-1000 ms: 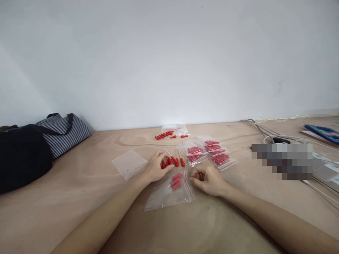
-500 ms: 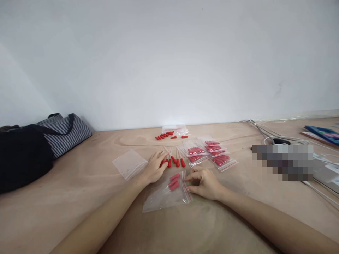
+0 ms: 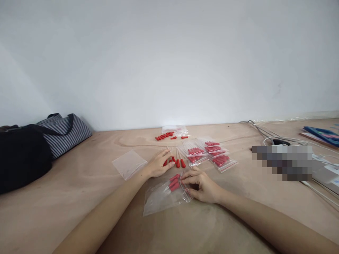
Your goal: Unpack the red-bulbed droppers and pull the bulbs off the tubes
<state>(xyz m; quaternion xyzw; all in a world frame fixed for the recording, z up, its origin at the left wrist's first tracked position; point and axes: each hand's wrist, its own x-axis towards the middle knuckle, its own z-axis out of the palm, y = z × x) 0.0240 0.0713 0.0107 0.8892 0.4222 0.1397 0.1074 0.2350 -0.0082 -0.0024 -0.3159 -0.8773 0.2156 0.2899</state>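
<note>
Centre of the frame, low: the right hand (image 3: 204, 187) pinches the red-striped mouth of a clear zip bag (image 3: 161, 197) lying flat on the wooden table (image 3: 79, 183), with several red caps (image 3: 174, 182) inside. Just above it, the left hand (image 3: 158, 165) rests with fingers loosely curved over the loose red caps (image 3: 180, 163); whether it grips one cannot be told. Filling appears under way; another cap would need the mouth held open. Filled bags (image 3: 212, 153) lie right of centre.
</note>
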